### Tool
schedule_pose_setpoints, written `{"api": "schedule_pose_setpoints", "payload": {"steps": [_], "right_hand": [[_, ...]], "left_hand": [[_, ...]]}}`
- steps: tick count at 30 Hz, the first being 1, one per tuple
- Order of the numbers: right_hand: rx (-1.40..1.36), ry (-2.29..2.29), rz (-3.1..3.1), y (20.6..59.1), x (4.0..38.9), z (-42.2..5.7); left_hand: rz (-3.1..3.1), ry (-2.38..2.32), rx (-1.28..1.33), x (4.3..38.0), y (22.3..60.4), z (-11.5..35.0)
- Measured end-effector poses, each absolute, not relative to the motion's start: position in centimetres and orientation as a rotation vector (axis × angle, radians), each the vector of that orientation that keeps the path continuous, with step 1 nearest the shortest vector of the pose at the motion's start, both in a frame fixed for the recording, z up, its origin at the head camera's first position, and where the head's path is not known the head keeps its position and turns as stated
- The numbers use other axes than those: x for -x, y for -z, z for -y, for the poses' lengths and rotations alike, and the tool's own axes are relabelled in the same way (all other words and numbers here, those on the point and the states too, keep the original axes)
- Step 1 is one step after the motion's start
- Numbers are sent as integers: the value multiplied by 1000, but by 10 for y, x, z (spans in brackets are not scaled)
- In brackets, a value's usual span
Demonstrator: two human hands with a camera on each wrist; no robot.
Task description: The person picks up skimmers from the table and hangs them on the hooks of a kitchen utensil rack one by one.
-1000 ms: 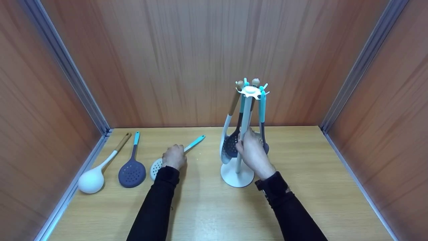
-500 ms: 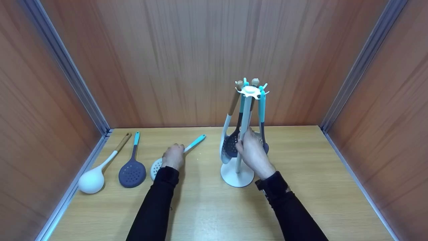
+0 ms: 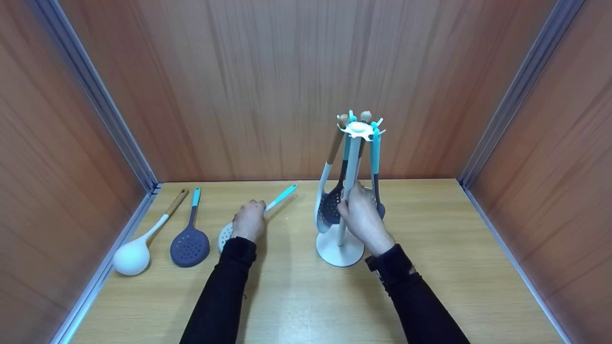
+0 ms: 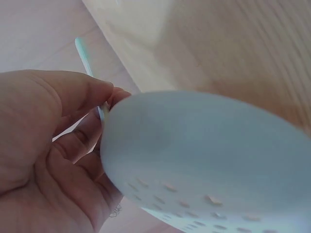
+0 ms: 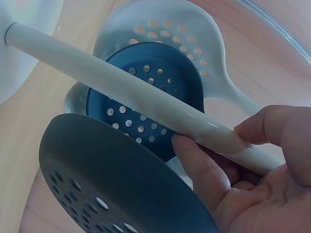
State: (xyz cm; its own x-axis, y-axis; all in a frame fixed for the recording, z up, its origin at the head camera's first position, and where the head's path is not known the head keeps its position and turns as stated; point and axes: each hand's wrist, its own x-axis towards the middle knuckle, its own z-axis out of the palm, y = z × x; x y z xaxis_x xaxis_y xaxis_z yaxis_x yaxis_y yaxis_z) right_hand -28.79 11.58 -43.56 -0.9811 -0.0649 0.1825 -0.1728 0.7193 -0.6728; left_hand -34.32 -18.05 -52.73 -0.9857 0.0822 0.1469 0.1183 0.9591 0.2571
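My left hand (image 3: 249,220) pinches the neck of a white skimmer (image 3: 225,234) with a turquoise handle end, which points up and to the right. In the left wrist view, the thumb and fingers meet on the shaft right behind the perforated skimmer head (image 4: 209,136). My right hand (image 3: 362,212) grips the white pole (image 5: 121,87) of a utensil stand (image 3: 330,251), thumb on one side and fingers on the other. Several utensils hang from its top hooks, among them a dark perforated skimmer (image 3: 331,206) and a white utensil with a wooden handle (image 3: 320,191).
On the table's left lie a white ladle (image 3: 131,257) with a wooden handle and a dark slotted turner (image 3: 190,247) with a turquoise handle end. Wood-look panels stand at the back (image 3: 239,95) and on both sides. The stand's round base rests on the table (image 3: 296,296).
The skimmer's handle end has risen and shifted slightly to the right; its head has also moved a little right. The left hand has edged forward. My right hand keeps its hold on the pole.
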Motion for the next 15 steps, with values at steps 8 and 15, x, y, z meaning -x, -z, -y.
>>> {"api": "schedule_pose_setpoints", "payload": {"steps": [8,15], "right_hand": [[-290,-967,2712,438,290,-115],[-266,-944,2735,438,290,-116]], "left_hand": [[2900,470,157,339,517,176],[2839,530,144,334,510,172]]}}
